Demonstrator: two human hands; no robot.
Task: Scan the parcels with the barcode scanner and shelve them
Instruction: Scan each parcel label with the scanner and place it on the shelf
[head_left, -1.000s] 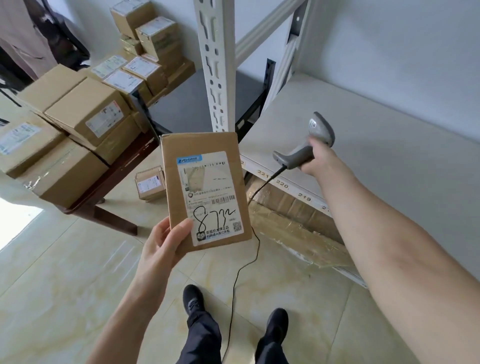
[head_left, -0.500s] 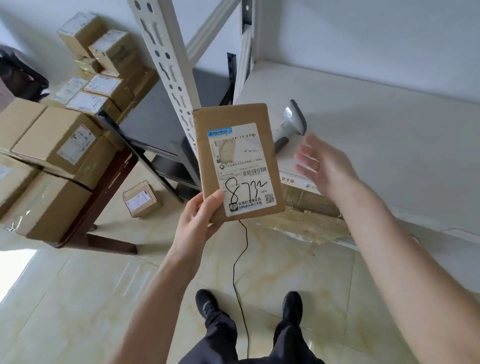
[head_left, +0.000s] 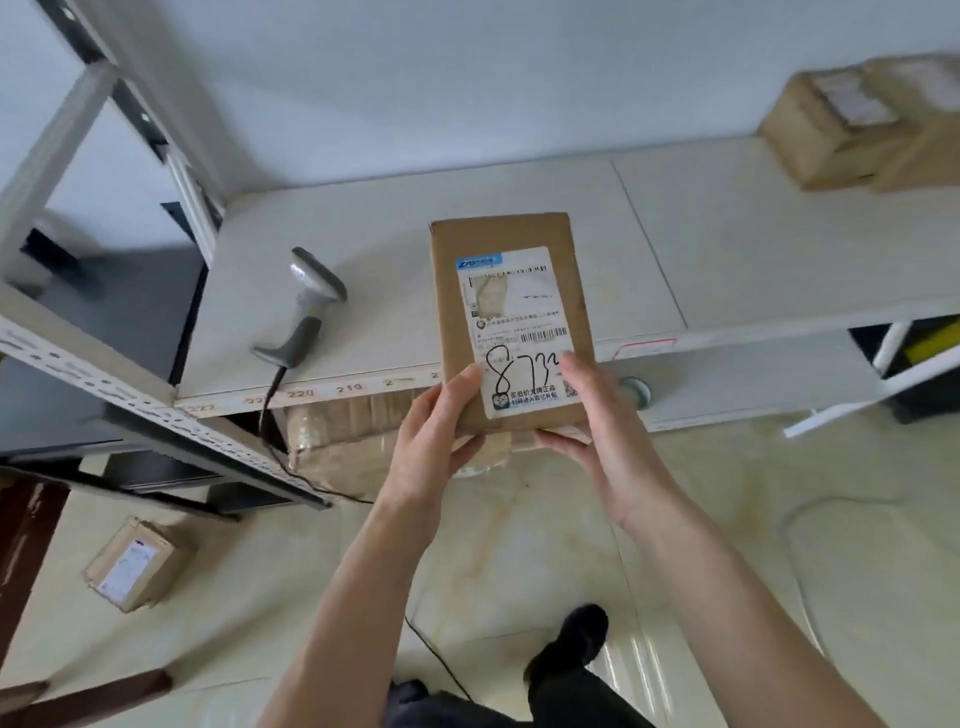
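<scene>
A flat brown cardboard parcel (head_left: 511, 291) with a white shipping label marked "8732" is held up over the front edge of the white shelf (head_left: 727, 249). My left hand (head_left: 436, 431) grips its lower left corner, thumb on the face. My right hand (head_left: 602, 421) grips the lower right corner, thumb across the label. The grey barcode scanner (head_left: 306, 306) lies on the shelf to the left of the parcel, its black cable hanging over the edge to the floor. Neither hand touches the scanner.
Two brown parcels (head_left: 852, 124) sit at the shelf's far right. A tape-wrapped box (head_left: 343, 431) lies below the shelf. A small parcel (head_left: 137, 564) lies on the tiled floor at left. The perforated rack post (head_left: 156, 410) slants across the left. My shoes are below.
My right hand has let go of the scanner, which now lies on the shelf, and has come to grip the parcel. The view has swung right along the shelf.
</scene>
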